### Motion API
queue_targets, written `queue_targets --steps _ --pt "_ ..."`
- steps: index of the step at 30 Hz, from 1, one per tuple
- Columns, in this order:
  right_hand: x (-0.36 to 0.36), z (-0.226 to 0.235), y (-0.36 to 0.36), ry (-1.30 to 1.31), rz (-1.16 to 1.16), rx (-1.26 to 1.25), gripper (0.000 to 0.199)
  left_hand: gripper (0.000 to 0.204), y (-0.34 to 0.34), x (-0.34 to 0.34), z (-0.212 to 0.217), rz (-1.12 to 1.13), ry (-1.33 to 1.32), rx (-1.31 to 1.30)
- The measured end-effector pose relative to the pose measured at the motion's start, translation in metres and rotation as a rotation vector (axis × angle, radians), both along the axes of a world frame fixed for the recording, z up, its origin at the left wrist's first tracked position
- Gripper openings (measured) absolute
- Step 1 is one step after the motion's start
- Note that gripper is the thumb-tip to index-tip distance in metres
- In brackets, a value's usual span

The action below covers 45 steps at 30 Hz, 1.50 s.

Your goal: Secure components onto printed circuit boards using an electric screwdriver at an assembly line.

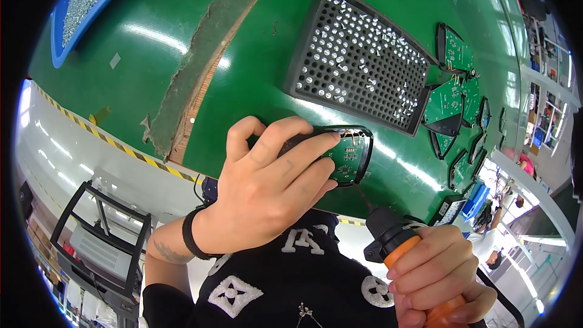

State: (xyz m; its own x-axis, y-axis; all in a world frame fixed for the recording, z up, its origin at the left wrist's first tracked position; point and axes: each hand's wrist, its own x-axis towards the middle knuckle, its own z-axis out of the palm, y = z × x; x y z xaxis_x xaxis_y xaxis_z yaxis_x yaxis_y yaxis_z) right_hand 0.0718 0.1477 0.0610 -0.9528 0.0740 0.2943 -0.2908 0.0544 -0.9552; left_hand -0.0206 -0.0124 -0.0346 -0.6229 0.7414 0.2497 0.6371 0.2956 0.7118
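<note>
My left hand (267, 182) is closed over a black plastic housing with a green circuit board (347, 159) in it, at the near edge of the green table. The fingers cover its left part; its right end shows thin wires and a dark rim. At the lower right, my right hand (437, 273) wraps around an orange and black electric screwdriver (401, 246). Its thin bit points up and left toward the housing, and contact cannot be made out. Just beyond the left hand stands a black tray (358, 61) of many small holes, partly filled with silver screws.
Several green boards in black housings (446, 100) lie piled right of the tray. A blue bin of screws (91, 6) stands far left. A torn strip with a bare wooden edge (200, 73) crosses the table. A black-framed chair or cart (103, 243) stands lower left.
</note>
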Motion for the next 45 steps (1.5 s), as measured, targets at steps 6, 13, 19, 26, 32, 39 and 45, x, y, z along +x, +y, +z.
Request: queue_targets --steps 6,13,19,26,32,39,45 --pt "-0.038 0.001 0.03 0.098 0.127 -0.103 0.041 0.033 -0.003 -0.004 0.009 -0.034 -0.137 -0.007" --pt "-0.076 -0.005 0.046 0.227 -0.113 -0.074 0.015 0.036 -0.017 -0.009 0.016 0.214 -0.092 -0.168" --pt "-0.084 -0.015 0.043 0.203 -0.182 -0.103 0.008 0.035 -0.018 -0.009 0.015 0.213 -0.11 -0.166" --pt "-0.083 -0.014 0.045 0.179 -0.208 -0.136 0.014 0.035 -0.019 -0.01 0.014 0.218 -0.1 -0.144" --pt "-0.083 -0.015 0.048 0.178 -0.213 -0.128 0.016 0.035 -0.017 -0.009 0.014 0.217 -0.112 -0.147" --pt "-0.068 -0.007 0.022 0.209 -0.075 -0.179 0.016 0.035 -0.013 -0.009 0.012 0.243 -0.131 -0.093" --pt "-0.054 -0.023 -0.017 0.464 0.152 -0.194 0.051 0.039 -0.012 -0.009 0.01 0.246 -0.167 -0.045"
